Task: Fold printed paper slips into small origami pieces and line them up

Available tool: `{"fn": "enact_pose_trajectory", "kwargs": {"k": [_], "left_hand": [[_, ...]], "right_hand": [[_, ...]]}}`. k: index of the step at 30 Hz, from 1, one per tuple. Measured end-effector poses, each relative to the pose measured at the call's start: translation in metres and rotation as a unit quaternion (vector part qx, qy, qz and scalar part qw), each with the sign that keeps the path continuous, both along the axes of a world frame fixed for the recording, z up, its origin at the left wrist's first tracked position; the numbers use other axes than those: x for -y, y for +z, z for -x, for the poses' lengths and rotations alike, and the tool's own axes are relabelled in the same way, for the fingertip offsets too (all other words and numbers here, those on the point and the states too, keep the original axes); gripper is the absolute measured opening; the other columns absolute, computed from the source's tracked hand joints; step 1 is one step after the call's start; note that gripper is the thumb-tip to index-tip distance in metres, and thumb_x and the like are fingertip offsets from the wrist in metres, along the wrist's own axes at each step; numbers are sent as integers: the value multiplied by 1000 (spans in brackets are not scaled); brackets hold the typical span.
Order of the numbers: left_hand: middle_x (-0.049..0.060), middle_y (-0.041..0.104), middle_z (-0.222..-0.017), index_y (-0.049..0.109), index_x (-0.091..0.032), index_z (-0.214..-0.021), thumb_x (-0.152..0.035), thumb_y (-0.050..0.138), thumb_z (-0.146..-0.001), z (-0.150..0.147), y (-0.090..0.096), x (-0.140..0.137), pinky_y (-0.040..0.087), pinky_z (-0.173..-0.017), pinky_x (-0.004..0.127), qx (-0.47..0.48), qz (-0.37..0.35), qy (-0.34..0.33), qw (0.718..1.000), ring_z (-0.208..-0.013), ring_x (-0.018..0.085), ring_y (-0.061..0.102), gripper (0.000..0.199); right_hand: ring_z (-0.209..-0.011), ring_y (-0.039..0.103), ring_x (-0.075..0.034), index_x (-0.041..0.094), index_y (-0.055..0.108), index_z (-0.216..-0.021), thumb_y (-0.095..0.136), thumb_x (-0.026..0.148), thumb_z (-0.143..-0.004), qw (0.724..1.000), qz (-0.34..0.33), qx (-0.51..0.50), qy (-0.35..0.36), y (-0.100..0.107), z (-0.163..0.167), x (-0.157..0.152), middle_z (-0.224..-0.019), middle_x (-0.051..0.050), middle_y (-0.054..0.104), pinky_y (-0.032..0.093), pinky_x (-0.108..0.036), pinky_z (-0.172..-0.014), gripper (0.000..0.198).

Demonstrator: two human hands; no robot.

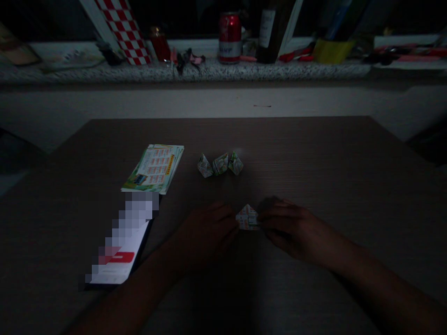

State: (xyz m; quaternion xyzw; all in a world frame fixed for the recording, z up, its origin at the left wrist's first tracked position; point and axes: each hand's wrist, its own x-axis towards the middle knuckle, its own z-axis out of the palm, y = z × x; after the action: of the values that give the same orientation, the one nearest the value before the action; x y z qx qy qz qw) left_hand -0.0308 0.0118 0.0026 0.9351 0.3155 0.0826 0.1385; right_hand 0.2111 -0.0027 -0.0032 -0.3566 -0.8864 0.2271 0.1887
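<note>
L fingers [227,220] & R fingers [270,217] touching creased, peak-topped ppr [247,218].

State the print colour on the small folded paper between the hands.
Orange-red on the pale folded paper; head view.

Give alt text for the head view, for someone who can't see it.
A person's left hand and right hand touch either side of a small, pointed, folded printed paper on a dim brown table. Beyond sit three folded-paper shapes; at left lie stacked green-and-white calendar cards and a lit phone.
</note>
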Motion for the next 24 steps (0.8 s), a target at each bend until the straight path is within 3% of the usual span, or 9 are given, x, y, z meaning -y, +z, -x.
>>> {"fn": "enact_pose_trajectory", "kwargs": {"k": [9,16,19,24], "left_hand": [[5,63,-96,62,-17,-96,-22,51,-91,-4,5,4,45,-75,33,-5,9,33,999,-87,20,55,13],[5,64,-95,61,-17,-99,-24,52,-91,-8,1,3,46,-74,33,-19,16,57,998,-86,20,57,13],[6,64,-96,61,-17,-99,-25,50,-93,-10,0,3,47,-74,33,-15,35,79,996,-87,20,59,16],[8,65,-104,56,-17,-116,-25,47,-94,-16,-1,5,49,-79,36,9,34,113,993,-94,22,59,25]], "right_hand": [[-86,63,-18,22,65,-103,57,10,-88,1000,-9,-26,-4,-3,2,0,-93,-4,70,49,-34,-82,22],[-96,63,-20,20,66,-97,54,13,-90,999,3,-21,-45,-5,5,1,-108,-7,66,50,-34,-87,16],[-95,63,-20,19,65,-95,54,11,-88,997,16,-23,-65,-4,8,2,-102,-8,66,51,-32,-83,15],[-89,63,-19,18,63,-85,56,6,-85,995,35,-28,-85,-3,12,1,-98,-7,66,50,-31,-79,13]]}}
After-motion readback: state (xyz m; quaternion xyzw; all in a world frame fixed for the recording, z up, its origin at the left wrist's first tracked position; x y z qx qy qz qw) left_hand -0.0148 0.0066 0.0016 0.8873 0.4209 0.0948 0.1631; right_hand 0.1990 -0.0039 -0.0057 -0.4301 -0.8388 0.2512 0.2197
